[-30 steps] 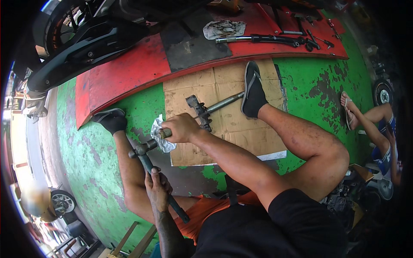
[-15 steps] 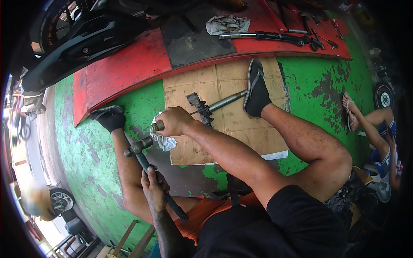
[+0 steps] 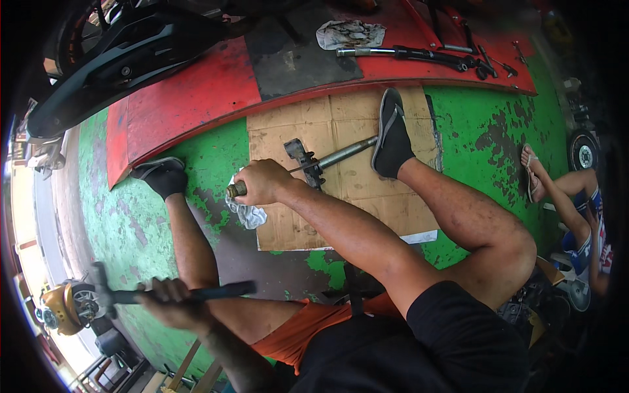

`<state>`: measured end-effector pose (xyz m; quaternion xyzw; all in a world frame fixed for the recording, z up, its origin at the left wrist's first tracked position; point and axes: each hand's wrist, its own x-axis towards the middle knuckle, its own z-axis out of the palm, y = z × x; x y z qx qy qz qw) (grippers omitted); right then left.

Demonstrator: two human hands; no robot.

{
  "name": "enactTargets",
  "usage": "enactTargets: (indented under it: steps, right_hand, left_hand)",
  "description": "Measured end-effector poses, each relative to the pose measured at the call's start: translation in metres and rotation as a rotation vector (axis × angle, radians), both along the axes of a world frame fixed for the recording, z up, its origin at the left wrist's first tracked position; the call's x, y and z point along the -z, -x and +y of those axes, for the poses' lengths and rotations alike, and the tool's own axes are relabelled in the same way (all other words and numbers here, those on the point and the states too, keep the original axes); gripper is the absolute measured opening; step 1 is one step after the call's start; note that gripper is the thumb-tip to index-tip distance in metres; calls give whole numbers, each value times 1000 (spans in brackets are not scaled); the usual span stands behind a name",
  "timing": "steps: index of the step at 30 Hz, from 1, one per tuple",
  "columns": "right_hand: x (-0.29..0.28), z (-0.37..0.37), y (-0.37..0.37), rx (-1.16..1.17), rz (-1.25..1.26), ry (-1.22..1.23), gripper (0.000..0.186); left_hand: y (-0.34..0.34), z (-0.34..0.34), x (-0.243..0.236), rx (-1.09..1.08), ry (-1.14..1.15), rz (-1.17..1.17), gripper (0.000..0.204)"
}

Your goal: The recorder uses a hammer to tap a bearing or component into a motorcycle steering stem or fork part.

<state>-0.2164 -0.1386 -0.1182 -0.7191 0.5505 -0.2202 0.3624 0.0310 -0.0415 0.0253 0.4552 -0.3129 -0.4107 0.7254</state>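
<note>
My left hand (image 3: 175,306) is wrapped around the dark handle of a ball-peen hammer (image 3: 226,289), out at the lower left and blurred by motion. The hammer head points away to the left. My right hand (image 3: 265,182) grips a screwdriver (image 3: 236,189); its worn butt sticks out to the left. The thin shaft runs from my fist to a motorcycle steering stem (image 3: 341,154) with a fork clamp (image 3: 301,157). The exact contact of the tip is hard to make out. The stem lies on cardboard (image 3: 354,203), its far end against my right foot (image 3: 393,137).
A white rag (image 3: 247,215) lies by my right hand. Beyond the cardboard is a red and black platform (image 3: 196,98), with a stained cloth (image 3: 350,34), a fork tube (image 3: 406,54) and tools. A motorcycle (image 3: 124,72) stands at the upper left. Another person's leg (image 3: 557,190) shows at the right.
My left hand has swung the hammer away from the screwdriver butt, down and to the left. My right hand and the steering stem stay almost in place.
</note>
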Motion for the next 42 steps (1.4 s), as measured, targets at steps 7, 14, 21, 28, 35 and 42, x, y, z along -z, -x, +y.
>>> enactTargets:
  steps: [7,14,21,28,35,42]
  right_hand:
    - [5,14,20,44,18,71,30]
    - [-10,47,-10,-126,-14,77,27]
    - [10,51,-9,-87,-7,124,27]
    - [28,55,-16,-10,-16,243,30]
    - [40,63,-5,101,-29,257,26]
    - [28,72,-2,-17,-69,323,23]
  left_hand:
    - [53,34,15,603,-946,-297,26]
    - [30,32,10,289,-623,-105,27]
    - [26,58,32,343,-649,-50,26]
    - [27,63,12,116,-505,-142,28]
    - [65,75,50,527,-969,-164,25]
    - [29,62,35,295,-668,-144,26]
